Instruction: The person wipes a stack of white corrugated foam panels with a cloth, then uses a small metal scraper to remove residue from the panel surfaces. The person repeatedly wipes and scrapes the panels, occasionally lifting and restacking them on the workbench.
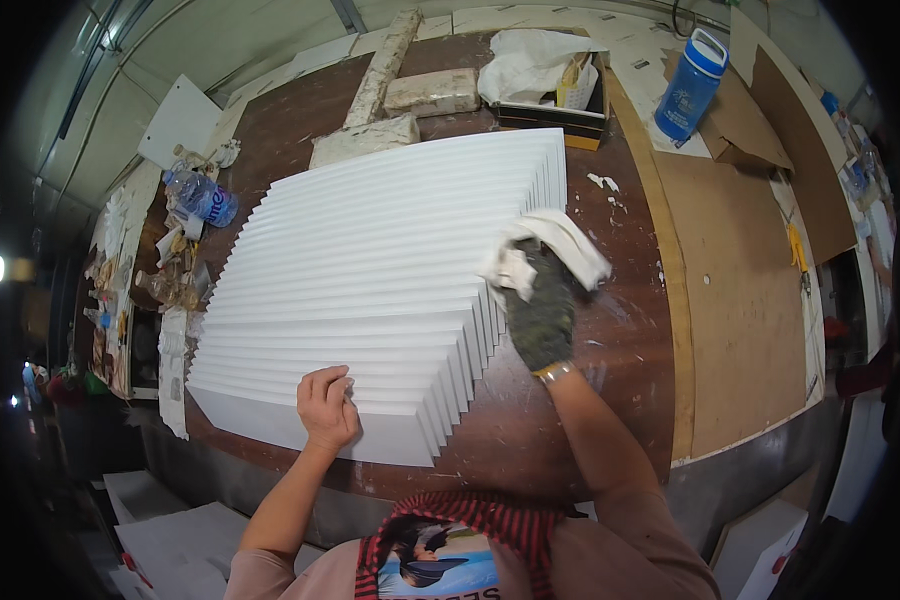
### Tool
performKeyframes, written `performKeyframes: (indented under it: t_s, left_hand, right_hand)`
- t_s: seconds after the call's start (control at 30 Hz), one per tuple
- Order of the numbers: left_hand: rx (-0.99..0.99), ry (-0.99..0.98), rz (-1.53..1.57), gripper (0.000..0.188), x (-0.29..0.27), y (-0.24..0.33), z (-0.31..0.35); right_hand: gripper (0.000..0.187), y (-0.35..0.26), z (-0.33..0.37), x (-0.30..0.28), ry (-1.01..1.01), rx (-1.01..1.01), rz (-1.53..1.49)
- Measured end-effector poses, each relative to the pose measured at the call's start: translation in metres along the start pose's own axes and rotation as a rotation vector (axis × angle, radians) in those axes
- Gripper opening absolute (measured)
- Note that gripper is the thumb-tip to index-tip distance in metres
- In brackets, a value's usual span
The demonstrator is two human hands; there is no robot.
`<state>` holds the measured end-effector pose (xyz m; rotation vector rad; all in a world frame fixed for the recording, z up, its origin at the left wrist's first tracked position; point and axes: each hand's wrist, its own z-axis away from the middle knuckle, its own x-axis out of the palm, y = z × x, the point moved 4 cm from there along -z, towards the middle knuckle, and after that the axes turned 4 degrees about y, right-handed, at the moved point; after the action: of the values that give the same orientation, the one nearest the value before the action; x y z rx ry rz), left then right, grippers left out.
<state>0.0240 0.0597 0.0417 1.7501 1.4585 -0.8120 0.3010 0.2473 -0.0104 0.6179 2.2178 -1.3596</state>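
A fanned stack of white panels [350, 260] lies across the brown table, each panel set a little back from the one before it, so the long edges form steps. At the near side, my bare left hand [328, 408] rests on the front panels with its fingers curled in. Whether anything is inside those fingers is hidden. A dark green work glove covers my right hand [542, 310], which grips a white cloth [565, 240] at the stepped right ends of the panels. Hand and cloth are somewhat smeared by motion.
Wrapped blocks [432, 92] lie behind the stack, beside a box [555, 115] holding white plastic. A blue bottle [690, 85] stands at the far right near cardboard [750, 120]. Plastic bottles [202, 195] crowd the left edge. Plywood [735, 300] extends along the right.
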Motion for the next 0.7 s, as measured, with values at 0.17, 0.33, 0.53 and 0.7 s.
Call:
performKeyframes:
  t_s: [0.17,0.33,0.53,0.7]
  left_hand:
    - [0.010,-0.002,0.014,0.025,-0.001,0.000,-0.001]
    - [0.011,-0.021,-0.008,0.024,0.000,0.000,0.000]
    - [0.001,-0.050,0.004,0.025,-0.001,0.000,0.001]
    - [0.000,-0.054,0.007,0.025,0.000,-0.002,0.002]
  right_hand:
    - [0.050,-0.009,0.042,-0.002,-0.428,0.339,0.016]
    - [0.035,-0.024,-0.011,-0.050,0.036,-0.400,-0.035]
    - [0.053,-0.013,-0.027,0.002,-0.019,0.086,0.088]
    - [0.045,0.010,-0.013,-0.007,-0.069,0.085,-0.039]
